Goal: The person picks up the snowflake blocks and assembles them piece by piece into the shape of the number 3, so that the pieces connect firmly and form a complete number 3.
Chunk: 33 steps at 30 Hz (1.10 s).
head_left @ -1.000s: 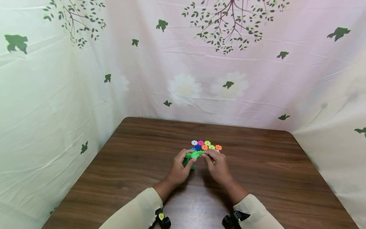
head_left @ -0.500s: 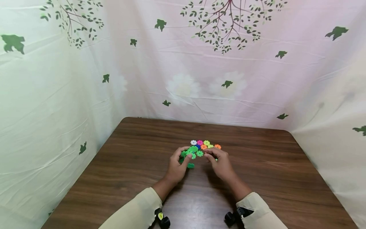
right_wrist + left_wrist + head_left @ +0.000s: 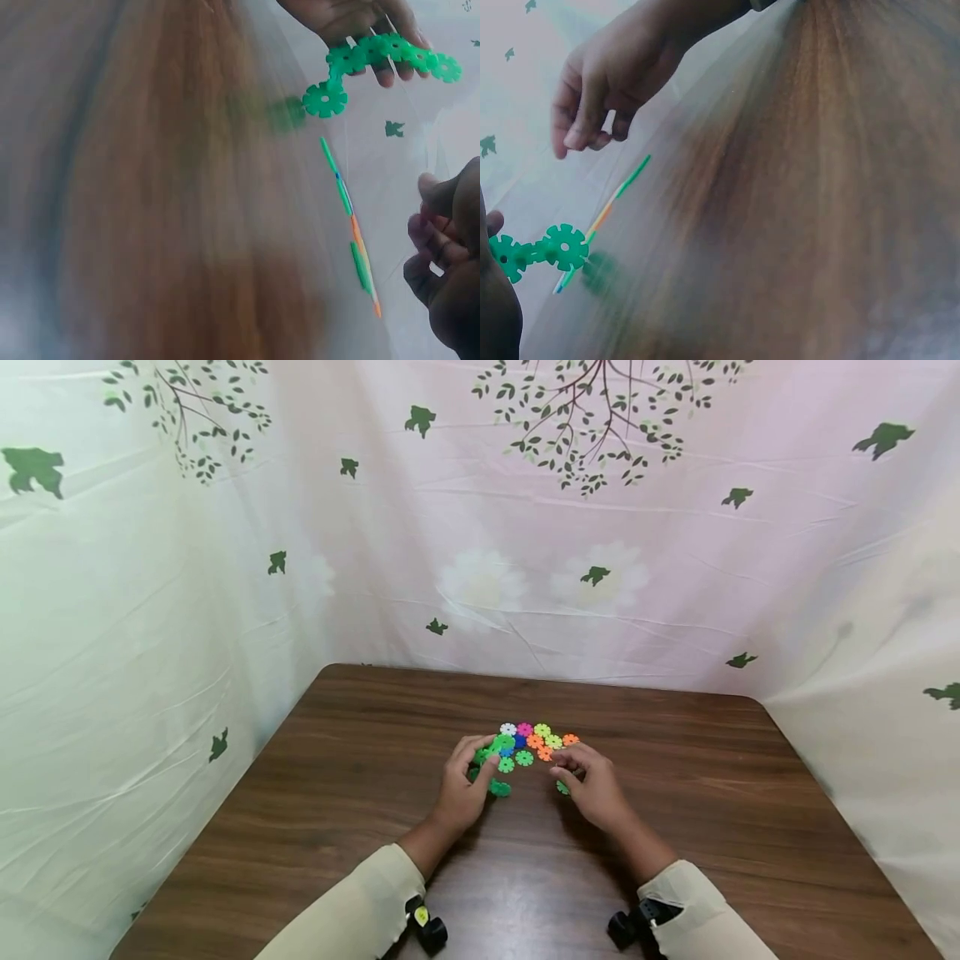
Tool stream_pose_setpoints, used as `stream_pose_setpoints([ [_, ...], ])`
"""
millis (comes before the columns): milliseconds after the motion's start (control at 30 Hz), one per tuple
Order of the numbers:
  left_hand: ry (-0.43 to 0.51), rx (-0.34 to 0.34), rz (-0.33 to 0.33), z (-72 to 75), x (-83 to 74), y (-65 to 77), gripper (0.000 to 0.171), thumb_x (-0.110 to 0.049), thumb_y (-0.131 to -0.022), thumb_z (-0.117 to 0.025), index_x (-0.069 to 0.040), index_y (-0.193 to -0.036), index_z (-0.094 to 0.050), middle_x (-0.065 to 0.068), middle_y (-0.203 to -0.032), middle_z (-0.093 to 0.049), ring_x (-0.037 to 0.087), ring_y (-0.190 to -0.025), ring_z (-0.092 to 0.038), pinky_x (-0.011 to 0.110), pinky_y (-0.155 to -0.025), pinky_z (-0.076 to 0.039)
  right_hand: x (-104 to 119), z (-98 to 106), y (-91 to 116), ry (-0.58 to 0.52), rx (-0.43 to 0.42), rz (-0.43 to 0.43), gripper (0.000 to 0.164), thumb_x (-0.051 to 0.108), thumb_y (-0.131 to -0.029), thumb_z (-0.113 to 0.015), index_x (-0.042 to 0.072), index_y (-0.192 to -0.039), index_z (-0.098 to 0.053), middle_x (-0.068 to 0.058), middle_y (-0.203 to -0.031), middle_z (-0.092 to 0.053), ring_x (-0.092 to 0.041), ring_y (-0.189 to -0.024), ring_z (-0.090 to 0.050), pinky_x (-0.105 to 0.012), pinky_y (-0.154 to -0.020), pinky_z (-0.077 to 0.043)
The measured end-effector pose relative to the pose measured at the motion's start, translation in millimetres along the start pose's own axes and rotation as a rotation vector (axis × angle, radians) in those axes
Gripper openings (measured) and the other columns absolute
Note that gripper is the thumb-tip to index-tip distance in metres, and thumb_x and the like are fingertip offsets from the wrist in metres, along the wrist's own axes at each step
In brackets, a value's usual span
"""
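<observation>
Green disc chain (image 3: 505,742) is held by the left hand (image 3: 461,789) in the head view, between thumb and fingers, at that hand's one o'clock, over the table (image 3: 360,793). Loose discs (image 3: 535,741) (white, pink, yellow, blue, orange and green among them) are laid toward two o'clock of the chain. One green disc (image 3: 562,788) is partly covered by the right hand (image 3: 597,792), whose fingers are loosely bent, a narrow gap left at thumb and forefinger.

In the left wrist view, the chain's end is shown at eight o'clock, and the right hand near ten.

In the right wrist view, the chain is seen between one and two o'clock, before the left hand's fingers; the right hand is placed near four.
</observation>
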<state>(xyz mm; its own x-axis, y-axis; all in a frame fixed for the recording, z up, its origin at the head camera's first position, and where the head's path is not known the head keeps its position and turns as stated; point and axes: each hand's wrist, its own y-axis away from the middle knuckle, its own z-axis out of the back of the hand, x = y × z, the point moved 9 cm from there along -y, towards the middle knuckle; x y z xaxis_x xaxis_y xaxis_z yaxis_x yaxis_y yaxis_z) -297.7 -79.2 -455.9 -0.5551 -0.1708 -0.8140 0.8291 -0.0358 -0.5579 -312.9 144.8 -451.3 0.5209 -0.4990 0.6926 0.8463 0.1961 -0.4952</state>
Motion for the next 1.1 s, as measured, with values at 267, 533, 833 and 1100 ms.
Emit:
stream_pose_setpoints([
  [267,-0.024,0.002,-0.007,-2.3,-0.7,1.4,0.038,-0.012,-0.112,-0.063,0.001,-0.148,-0.063,0.016,-0.141,-0.067,0.027,-0.131,-0.065,0.030,-0.113,-0.052,-23,9,7,0.034,-0.004,-0.111,0.021,-0.008,-0.085,-0.087,-0.006,-0.105,-0.080,-0.015,-0.089,-0.068,-0.005,-0.076,-0.054,-0.022,-0.067,-0.048],
  [533,-0.014,-0.019,-0.102,-0.1,-6.1,1.7,0.043,-0.001,-0.109,-0.061,-0.005,-0.152,-0.062,0.018,-0.139,-0.067,0.032,-0.131,-0.064,0.036,-0.113,-0.052,-41,7,9,0.157,0.032,-0.225,0.021,0.005,-0.083,-0.095,-0.001,-0.096,-0.079,-0.012,-0.092,-0.069,-0.016,-0.080,-0.058,-0.025,-0.070,-0.047],
  [833,-0.033,-0.025,-0.129,0.5,-5.2,0.7,0.038,-0.002,-0.110,-0.060,-0.002,-0.148,-0.063,0.016,-0.139,-0.067,0.032,-0.128,-0.065,0.035,-0.111,-0.053,-43,10,10,0.246,0.091,-0.323,0.021,0.016,-0.085,-0.095,0.002,-0.088,-0.080,-0.012,-0.093,-0.070,-0.019,-0.081,-0.061,-0.031,-0.073,-0.049],
  [1100,-0.041,-0.009,-0.104,-0.3,-3.4,1.4,0.040,-0.004,-0.111,-0.059,-0.010,-0.150,-0.063,0.018,-0.140,-0.065,0.031,-0.128,-0.064,0.034,-0.110,-0.053,-41,4,11,0.260,0.160,-0.333,0.026,0.014,-0.086,-0.095,0.001,-0.093,-0.074,-0.012,-0.097,-0.068,-0.022,-0.087,-0.062,-0.038,-0.080,-0.051],
])
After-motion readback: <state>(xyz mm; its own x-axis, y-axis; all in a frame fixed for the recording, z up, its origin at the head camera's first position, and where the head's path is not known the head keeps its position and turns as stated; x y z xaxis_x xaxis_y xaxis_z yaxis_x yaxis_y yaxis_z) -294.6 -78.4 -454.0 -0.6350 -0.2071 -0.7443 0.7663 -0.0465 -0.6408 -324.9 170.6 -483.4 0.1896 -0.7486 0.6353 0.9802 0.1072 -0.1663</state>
